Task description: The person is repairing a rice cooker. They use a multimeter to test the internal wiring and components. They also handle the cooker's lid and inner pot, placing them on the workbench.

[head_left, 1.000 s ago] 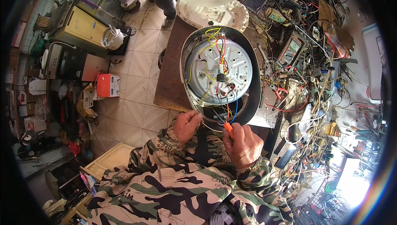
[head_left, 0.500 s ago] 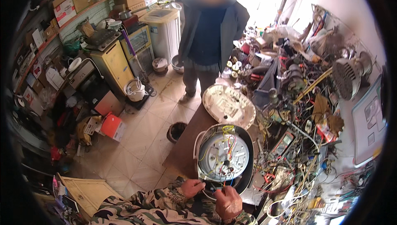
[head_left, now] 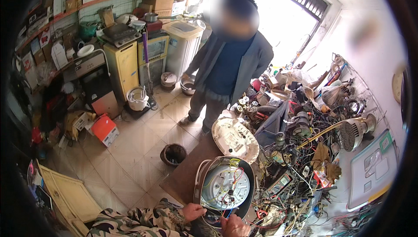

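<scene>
An upturned round cooker (head_left: 226,187) lies open on the brown table (head_left: 185,178), its metal base plate and coloured wires showing. My left hand (head_left: 193,211) rests at the cooker's near rim, fingers curled against the wires. My right hand (head_left: 235,227) sits at the bottom edge just right of it, closed around a small tool or wire end that I cannot make out clearly. The cooker's white bottom cover (head_left: 235,138) lies beyond it on the table.
A person in a dark jacket (head_left: 228,69) stands across the table. Tangled wires, meters and parts (head_left: 300,167) crowd the right side. A small dark pot (head_left: 173,154) sits on the tiled floor; appliances, an orange box (head_left: 104,129) and shelves line the left.
The view has swung upward: the cooker and my hands dropped to the bottom edge, and the standing person and room came into sight. My hands stay at the cooker's near rim.
</scene>
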`<state>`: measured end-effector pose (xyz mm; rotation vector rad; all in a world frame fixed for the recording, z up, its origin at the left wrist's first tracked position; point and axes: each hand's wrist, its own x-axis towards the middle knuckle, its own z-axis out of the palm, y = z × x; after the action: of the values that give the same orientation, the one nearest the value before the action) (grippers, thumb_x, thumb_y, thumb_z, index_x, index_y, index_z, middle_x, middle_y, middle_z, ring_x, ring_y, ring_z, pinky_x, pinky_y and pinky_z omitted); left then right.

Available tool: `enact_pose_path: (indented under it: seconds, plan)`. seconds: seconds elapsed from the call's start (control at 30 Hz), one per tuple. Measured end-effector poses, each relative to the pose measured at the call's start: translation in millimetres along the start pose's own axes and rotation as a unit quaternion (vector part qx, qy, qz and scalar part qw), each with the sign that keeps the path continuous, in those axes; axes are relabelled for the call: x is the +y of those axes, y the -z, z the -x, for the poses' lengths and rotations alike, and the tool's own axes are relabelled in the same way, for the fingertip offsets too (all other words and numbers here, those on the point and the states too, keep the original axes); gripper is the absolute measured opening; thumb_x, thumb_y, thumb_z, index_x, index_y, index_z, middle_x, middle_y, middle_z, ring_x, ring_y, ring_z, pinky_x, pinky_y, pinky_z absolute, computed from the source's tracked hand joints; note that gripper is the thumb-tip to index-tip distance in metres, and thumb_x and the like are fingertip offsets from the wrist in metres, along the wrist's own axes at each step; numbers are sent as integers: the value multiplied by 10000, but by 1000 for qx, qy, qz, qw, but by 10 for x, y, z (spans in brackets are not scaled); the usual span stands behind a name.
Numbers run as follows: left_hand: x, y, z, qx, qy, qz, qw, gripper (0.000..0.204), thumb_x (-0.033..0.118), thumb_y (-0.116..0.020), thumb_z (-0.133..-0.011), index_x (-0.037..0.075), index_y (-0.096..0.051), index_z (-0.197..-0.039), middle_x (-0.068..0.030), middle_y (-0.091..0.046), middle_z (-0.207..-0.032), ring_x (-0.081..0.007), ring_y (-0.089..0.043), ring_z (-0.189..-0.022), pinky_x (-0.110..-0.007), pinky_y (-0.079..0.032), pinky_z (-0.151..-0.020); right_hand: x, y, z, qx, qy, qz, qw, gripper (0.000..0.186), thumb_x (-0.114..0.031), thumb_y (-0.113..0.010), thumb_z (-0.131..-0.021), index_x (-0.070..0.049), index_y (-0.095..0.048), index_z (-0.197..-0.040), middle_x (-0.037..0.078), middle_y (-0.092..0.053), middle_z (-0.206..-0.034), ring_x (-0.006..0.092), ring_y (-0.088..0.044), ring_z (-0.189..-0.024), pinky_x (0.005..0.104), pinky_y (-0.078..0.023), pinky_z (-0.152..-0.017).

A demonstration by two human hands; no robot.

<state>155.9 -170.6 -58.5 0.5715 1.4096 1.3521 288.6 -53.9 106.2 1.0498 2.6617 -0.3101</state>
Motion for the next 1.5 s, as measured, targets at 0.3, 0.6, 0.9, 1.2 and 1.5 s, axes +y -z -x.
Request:
enact_pose_path:
  seconds: [0.3,0.6,0.9,1.2,1.5]
  plan:
    - [155,79,12,-70,-1,-42,997,408,408,-582,-940,10,-677,-946,-109,-652,-768,-187,-593,-708,-386,-472,-675,-281,458,246,64,33,51,996,172,-256,-697,-867,-94,-640,-865,173,-669,-841,355,-642,-706,481,-504,-594]
    - [546,1217,-167,232,-147,256,927,147,225,-591,-964,79,-605,-960,30,-537,-699,-101,-483,-586,-286,-425,-553,-217,208,270,252,167,-76,950,199,-277,-739,-830,-184,-702,-1001,56,-699,-836,294,-656,-666,422,-514,-577]
    - [1633,2394,195,284,-152,283,903,327,258,-452,-1025,24,-560,-1227,18,-428,-599,-74,-333,-429,-241,-282,-403,-492,353,281,221,92,1,971,189,-199,-715,-778,-105,-671,-935,129,-624,-822,333,-631,-743,434,-503,-647]
    - [203,1096,-35,72,97,348,930,281,203,-520,-1007,10,-553,-1209,-39,-542,-712,-89,-400,-467,-275,-301,-384,-170,191,191,159,47,-74,983,228,-213,-745,-812,-92,-622,-961,126,-599,-782,350,-620,-636,423,-491,-541]
    - [367,1080,-559,175,177,86,965,514,474,-551,-970,26,-577,-1221,-18,-519,-694,-110,-429,-517,-313,-341,-436,527,146,465,228,-47,-260,937,234,-115,-765,-783,-2,-642,-947,146,-630,-774,283,-622,-612,352,-491,-567]
